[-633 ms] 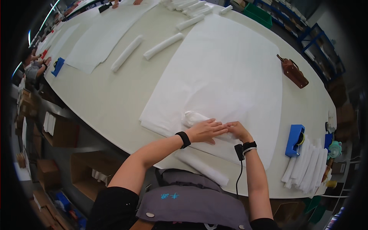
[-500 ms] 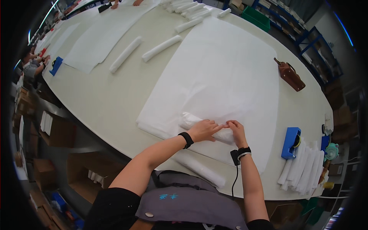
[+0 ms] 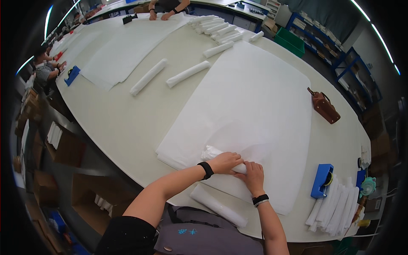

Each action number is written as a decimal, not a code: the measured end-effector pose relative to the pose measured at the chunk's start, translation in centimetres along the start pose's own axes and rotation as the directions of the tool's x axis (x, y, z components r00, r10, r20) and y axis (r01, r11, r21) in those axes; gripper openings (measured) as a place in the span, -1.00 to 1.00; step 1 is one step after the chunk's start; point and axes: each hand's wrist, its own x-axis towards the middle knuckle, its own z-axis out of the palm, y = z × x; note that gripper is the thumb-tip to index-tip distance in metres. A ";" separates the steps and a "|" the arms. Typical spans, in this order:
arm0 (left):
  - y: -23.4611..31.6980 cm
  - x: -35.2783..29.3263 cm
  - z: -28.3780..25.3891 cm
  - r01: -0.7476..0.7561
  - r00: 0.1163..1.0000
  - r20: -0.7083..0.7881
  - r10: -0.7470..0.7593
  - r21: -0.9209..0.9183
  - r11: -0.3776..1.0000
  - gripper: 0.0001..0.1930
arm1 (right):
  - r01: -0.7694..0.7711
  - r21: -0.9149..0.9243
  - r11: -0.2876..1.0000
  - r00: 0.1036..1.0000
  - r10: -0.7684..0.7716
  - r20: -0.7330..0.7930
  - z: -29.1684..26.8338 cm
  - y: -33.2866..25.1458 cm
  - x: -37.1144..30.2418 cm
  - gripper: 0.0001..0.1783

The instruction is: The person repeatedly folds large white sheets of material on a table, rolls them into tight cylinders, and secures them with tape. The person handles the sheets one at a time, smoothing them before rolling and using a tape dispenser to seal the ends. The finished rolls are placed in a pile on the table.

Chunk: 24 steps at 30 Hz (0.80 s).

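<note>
A short white roll (image 3: pixel 211 152), wrapped in thin white sheet, lies on the near part of a large stack of white sheets (image 3: pixel 259 89). My left hand (image 3: pixel 227 162) is closed over the middle of the roll. Beside it my right hand (image 3: pixel 254 176) grips the roll's right end, thumb and fingers nearly meeting the left hand's. The top sheet is creased just beyond the roll. Between the stack and my body lies a longer roll in shiny clear wrap (image 3: pixel 219 206), untouched.
Two white rolls (image 3: pixel 148 77) lie left of the stack, and several more are heaped (image 3: pixel 214 27) at the far edge. On the right are a brown leather pouch (image 3: pixel 325 108), a blue tape dispenser (image 3: pixel 322 181) and piled white rolls (image 3: pixel 333 208). Another person's hands (image 3: pixel 161 16) work across the table.
The view has tilted up, showing more of the far side. My right hand has come down from a fingertip pinch above the roll to a grip round its right end.
</note>
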 end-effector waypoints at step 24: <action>1.9 8.9 -0.1 0.163 0.977 0.143 -0.158 -0.026 0.986 -0.52 | 0.068 0.209 0.976 0.992 -0.088 0.086 0.7 4.9 2.4 -0.61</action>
